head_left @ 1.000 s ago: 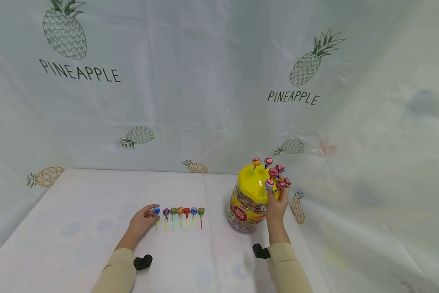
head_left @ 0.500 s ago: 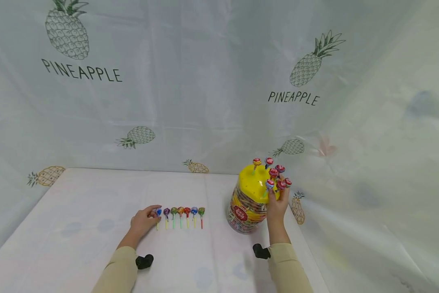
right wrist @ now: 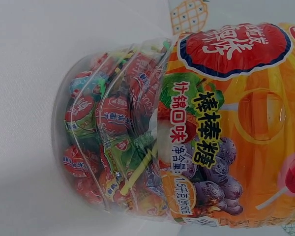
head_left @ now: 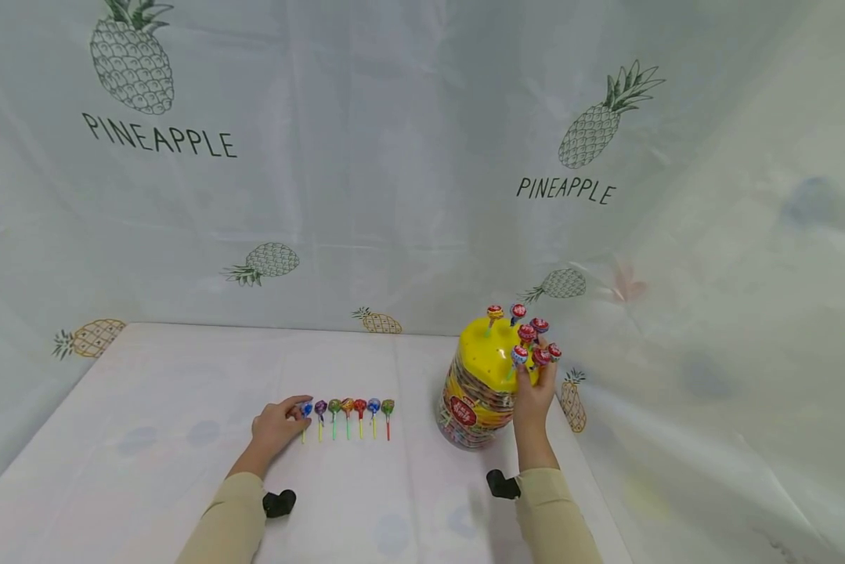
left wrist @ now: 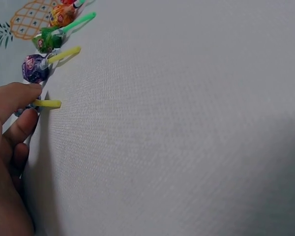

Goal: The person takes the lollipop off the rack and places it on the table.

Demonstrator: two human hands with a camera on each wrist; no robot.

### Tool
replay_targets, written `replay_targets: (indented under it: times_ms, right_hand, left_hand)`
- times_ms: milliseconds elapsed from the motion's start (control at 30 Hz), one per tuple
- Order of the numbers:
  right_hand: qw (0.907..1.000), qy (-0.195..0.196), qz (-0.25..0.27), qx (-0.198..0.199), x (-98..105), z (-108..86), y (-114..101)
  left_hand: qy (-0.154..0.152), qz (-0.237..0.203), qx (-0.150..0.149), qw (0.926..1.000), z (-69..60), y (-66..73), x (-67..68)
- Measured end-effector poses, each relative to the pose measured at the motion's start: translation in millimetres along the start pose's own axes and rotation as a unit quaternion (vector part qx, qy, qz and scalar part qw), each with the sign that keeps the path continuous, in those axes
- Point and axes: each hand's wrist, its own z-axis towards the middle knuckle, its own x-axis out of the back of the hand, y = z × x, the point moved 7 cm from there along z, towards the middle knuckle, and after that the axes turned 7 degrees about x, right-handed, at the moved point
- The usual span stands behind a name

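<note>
My left hand (head_left: 277, 425) pinches a blue-wrapped lollipop (head_left: 306, 410) with a yellow stick at the left end of a row on the table. In the left wrist view thumb and fingertip close on its wrapped head, with the yellow stick (left wrist: 50, 103) pointing out. Beside it lies a purple lollipop (head_left: 320, 408), then green (head_left: 334, 406), orange, red, blue and green ones. My right hand (head_left: 533, 395) is at the right rim of a lollipop jar's yellow lid (head_left: 489, 356), among upright red-topped lollipops (head_left: 526, 333). Whether its fingers grip one is hidden.
The big clear jar (head_left: 464, 415) is packed with wrapped lollipops; its printed label (right wrist: 221, 123) fills much of the right wrist view. A white cloth covers the table (head_left: 182, 407). Behind hangs a pale curtain (head_left: 394, 196) with pineapple prints.
My left hand has shifted slightly right with the blue lollipop, closer to the purple one. The right hand and the jar stay put.
</note>
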Motion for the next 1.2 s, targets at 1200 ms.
replay_targets:
  times_ms: [1200]
  right_hand:
    - [0.9998,0.005,-0.016,-0.010,-0.1,-0.1,-0.3]
  left_hand:
    - [0.000,-0.065,-0.014,0.9978,-9.7,-1.0,5.3]
